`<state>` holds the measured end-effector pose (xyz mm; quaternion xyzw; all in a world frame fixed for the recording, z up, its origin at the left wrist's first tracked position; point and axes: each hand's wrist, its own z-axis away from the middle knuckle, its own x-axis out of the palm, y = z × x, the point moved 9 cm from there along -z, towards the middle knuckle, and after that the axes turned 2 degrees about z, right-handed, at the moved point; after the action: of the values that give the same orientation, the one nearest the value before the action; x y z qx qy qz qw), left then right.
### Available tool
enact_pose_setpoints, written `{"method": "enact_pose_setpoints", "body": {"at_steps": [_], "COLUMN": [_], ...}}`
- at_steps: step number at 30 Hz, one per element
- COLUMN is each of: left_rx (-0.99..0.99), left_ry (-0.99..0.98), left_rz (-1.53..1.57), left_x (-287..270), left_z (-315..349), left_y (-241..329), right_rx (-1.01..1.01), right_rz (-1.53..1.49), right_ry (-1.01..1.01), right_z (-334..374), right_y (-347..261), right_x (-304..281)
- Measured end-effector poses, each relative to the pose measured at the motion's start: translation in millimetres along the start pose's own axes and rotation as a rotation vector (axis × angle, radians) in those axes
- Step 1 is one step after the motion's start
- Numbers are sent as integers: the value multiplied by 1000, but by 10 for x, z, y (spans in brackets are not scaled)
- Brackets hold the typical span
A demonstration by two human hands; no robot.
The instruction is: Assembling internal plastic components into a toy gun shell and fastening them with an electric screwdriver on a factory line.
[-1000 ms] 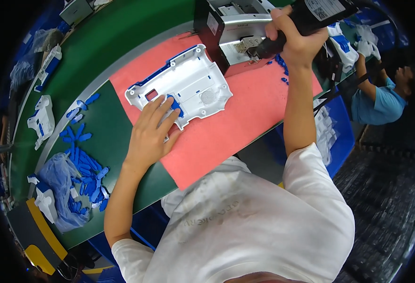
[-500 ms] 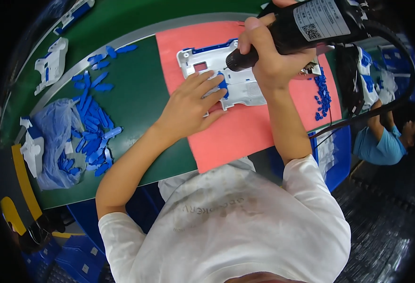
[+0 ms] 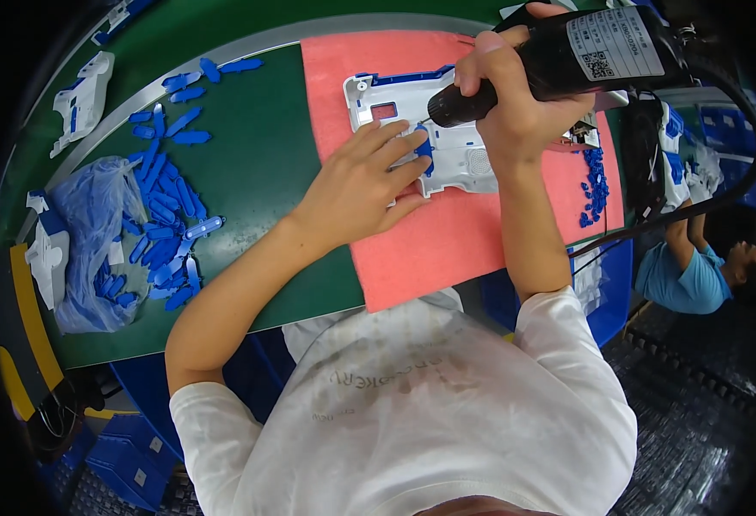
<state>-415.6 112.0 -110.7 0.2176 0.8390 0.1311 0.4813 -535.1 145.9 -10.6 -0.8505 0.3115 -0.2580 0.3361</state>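
A white plastic housing with blue trim lies on the salmon-coloured mat. My left hand rests over the housing's left part, fingers stretched and a little apart, with the thumb along its near edge. Beside those fingertips a blue strip sits in the housing. My right hand is wrapped round a black corded electric screwdriver, held tilted, its nose pointing down-left at the housing. I cannot make out the screwdriver's tip, or whether it touches a screw.
Loose blue strips and a clear plastic bag lie on the green table at left. Several white parts stand beyond. Small blue pieces lie on the mat's right side. The screwdriver's cable loops right; another person sits there.
The screwdriver in my right hand sits slightly farther right in the picture, as do the housing and my left hand. The view itself has shifted a little. Both holds look the same.
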Motion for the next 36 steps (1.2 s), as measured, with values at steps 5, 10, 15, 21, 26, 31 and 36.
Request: {"method": "enact_pose_setpoints", "body": {"at_steps": [5, 10, 15, 21, 26, 31, 36], "left_rx": [-6, 22, 2, -6, -13, -8, -11], "left_ry": [5, 39, 21, 44, 39, 34, 22], "left_rz": [5, 2, 3, 23, 35, 35, -3], "left_x": [-9, -3, -24, -2, 15, 2, 8], "left_z": [10, -9, 17, 18, 0, -14, 22], "left_y": [2, 29, 4, 0, -12, 1, -14], "right_rx": [11, -375, -1, 19, -233, -292, -156], "right_rz": [-9, -666, 0, 138, -347, -309, 25], "right_ry": [0, -160, -7, -41, -145, -175, -95], "right_z": [7, -73, 25, 35, 1, -6, -57], "right_y": [-30, 76, 8, 16, 37, 46, 42], "right_x": [38, 35, 61, 87, 123, 193, -177]}}
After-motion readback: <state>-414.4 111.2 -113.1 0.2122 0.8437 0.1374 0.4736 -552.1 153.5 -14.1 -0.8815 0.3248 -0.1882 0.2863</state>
